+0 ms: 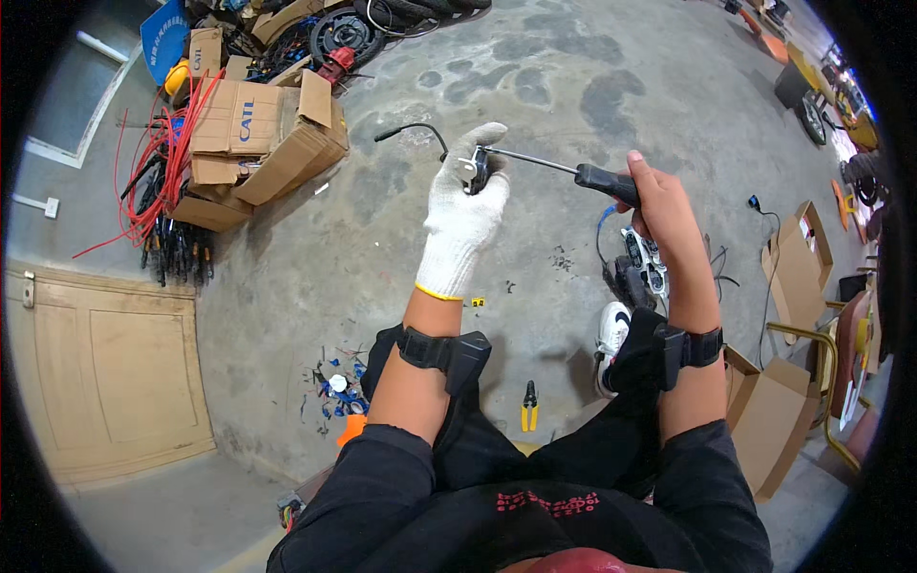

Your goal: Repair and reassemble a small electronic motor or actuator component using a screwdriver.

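Note:
My left hand (465, 205), in a white knit glove with a yellow cuff edge, is closed around a small black-and-silver part (480, 170) whose exact kind I cannot make out. A black cable (420, 126) curves away from that hand to the left. My bare right hand (657, 196) grips the black handle of a screwdriver (602, 181). Its metal shaft points left, and the tip meets or nearly meets the top of the part. Both hands are raised over the concrete floor in front of me.
Yellow-handled pliers (530, 409) lie between my legs. Blue and white scraps (336, 384) are at left, silver-and-black parts (642, 263) by my shoe. An open cardboard box (263, 129) with red cable (158, 191) stands far left; flattened cardboard (800, 267) and a chair (841, 382) at right.

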Action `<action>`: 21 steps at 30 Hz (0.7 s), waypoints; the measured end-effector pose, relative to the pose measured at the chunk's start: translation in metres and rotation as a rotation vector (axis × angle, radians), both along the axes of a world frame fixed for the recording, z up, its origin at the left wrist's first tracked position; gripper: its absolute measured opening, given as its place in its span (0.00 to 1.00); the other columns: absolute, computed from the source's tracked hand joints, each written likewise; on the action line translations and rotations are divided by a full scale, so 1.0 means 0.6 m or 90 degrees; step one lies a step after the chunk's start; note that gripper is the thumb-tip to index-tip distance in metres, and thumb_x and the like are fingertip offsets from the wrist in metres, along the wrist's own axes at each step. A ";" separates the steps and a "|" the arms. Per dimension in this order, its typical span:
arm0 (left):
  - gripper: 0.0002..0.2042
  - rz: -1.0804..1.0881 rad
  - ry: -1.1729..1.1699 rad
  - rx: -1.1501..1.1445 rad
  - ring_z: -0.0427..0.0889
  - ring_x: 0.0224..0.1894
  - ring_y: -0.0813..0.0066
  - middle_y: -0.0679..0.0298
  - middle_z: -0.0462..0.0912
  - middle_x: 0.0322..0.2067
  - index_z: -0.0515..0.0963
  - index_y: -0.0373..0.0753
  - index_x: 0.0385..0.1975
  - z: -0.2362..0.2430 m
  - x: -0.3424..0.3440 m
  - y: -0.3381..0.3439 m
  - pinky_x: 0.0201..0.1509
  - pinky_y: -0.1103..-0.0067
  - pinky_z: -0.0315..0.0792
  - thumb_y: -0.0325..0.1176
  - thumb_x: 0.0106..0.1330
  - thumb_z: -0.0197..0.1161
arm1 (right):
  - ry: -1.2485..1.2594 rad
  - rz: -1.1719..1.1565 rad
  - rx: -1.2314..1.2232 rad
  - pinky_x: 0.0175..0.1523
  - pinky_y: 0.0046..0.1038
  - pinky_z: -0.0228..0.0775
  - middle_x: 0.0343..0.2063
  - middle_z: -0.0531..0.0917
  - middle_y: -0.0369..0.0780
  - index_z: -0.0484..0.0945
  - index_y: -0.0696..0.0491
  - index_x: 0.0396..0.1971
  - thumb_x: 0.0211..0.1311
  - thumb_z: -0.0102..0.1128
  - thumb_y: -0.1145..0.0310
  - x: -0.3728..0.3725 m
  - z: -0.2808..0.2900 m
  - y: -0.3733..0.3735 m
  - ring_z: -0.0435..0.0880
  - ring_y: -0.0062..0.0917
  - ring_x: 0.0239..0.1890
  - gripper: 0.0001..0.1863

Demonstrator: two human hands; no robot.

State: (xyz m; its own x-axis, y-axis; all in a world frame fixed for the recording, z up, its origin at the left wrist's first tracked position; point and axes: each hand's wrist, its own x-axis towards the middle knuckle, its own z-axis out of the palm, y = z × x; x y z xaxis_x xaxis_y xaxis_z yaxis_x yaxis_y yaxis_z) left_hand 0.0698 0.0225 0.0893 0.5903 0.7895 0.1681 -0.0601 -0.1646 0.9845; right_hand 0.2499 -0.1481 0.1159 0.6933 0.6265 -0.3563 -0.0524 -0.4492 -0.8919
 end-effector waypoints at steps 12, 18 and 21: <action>0.25 0.002 -0.042 -0.084 0.78 0.37 0.82 0.69 0.81 0.34 0.77 0.41 0.55 0.005 -0.001 0.002 0.44 0.82 0.75 0.16 0.55 0.61 | -0.223 -0.015 0.485 0.48 0.23 0.69 0.42 0.77 0.38 0.71 0.55 0.51 0.61 0.63 0.65 -0.020 0.007 -0.007 0.75 0.20 0.44 0.20; 0.22 -0.006 -0.001 -0.079 0.76 0.41 0.85 0.66 0.80 0.47 0.78 0.39 0.52 0.005 0.001 -0.007 0.47 0.87 0.74 0.12 0.58 0.55 | 0.021 -0.135 0.149 0.16 0.18 0.48 0.18 0.75 0.30 0.80 0.55 0.47 0.72 0.53 0.48 -0.009 0.012 -0.002 0.64 0.12 0.11 0.24; 0.25 -0.004 -0.003 -0.091 0.78 0.37 0.84 0.70 0.80 0.35 0.77 0.42 0.55 0.004 0.003 -0.002 0.43 0.84 0.74 0.16 0.56 0.61 | 0.075 -0.064 0.137 0.23 0.17 0.58 0.25 0.78 0.33 0.78 0.57 0.48 0.70 0.58 0.54 -0.008 0.008 -0.006 0.70 0.13 0.19 0.20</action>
